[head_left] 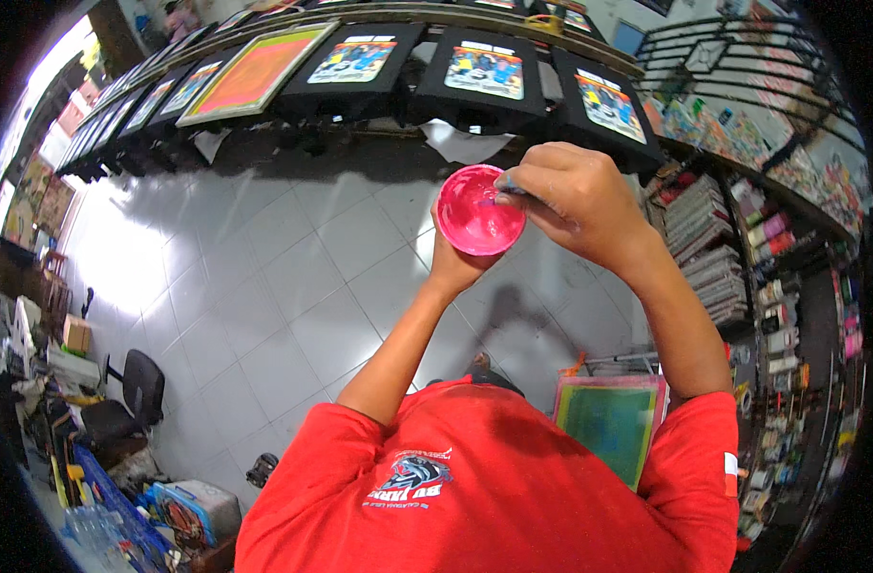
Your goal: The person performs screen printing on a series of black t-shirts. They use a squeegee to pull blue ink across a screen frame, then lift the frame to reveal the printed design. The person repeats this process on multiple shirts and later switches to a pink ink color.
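Observation:
My left hand [458, 267] is wrapped around a round tub [445, 227] coated with bright pink ink or paint and holds it up in front of me. Most of those fingers are hidden behind the tub. Over its right rim, my right hand [581, 202] is closed on a thin stirring stick [509, 183], dark and bluish where it shows. The stick's lower end dips into the pink ink [476, 215], so its tip cannot be made out.
Beyond my hands runs a long rack of black printed shirts [484, 69], with a framed printing screen [255, 74] lying on it. A greenish screen [600, 420] stands by my right side. Shelves of bottles and jars [780, 334] line the right; an office chair [140, 387] is at left.

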`<state>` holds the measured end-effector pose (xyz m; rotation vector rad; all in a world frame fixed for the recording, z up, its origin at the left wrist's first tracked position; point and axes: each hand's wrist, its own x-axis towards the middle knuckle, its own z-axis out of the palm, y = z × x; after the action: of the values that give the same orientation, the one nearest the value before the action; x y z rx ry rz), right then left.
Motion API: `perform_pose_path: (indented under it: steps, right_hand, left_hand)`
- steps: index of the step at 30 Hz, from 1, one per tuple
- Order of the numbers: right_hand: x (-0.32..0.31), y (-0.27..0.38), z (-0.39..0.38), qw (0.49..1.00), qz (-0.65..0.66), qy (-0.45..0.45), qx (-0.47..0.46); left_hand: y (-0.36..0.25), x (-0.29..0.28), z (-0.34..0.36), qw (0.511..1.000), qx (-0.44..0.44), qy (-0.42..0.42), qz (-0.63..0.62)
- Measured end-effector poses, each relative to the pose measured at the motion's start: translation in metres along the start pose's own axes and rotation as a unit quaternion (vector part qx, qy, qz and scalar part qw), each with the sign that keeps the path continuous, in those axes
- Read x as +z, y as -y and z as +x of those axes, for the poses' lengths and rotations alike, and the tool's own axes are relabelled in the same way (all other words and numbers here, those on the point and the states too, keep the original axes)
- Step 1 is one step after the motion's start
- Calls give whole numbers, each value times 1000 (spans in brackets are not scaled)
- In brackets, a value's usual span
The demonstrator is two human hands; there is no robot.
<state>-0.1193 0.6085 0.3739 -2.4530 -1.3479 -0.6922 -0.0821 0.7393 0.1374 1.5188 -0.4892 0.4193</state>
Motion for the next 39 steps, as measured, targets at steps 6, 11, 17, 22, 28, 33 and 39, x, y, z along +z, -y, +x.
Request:
perform_pose_path:
  steps: [6,11,17,22,28,33,39]
  right_hand:
    - [43,-21,41,997,35,12,-67]
    - [52,-63,78,993,95,-19,-62]
    - [121,-113,111,994,105,-29,-16]
    - [195,-115,134,978,173,-66,93]
    - [282,-93,190,918,333,29,215]
    - [364,-58,251,771,519,48,366]
    - [428,4,328,636,648,23,419]
  left_hand:
    - [30,-26,25,996,-35,-70,48]
    - [56,-53,67,982,-14,-154,105]
    - [112,-105,94,949,-37,-205,238]
    - [115,-183,108,888,19,-279,365]
    - [117,-312,112,823,60,-289,485]
    - [125,-421,128,806,89,-272,519]
    - [129,-529,151,794,81,-253,546]
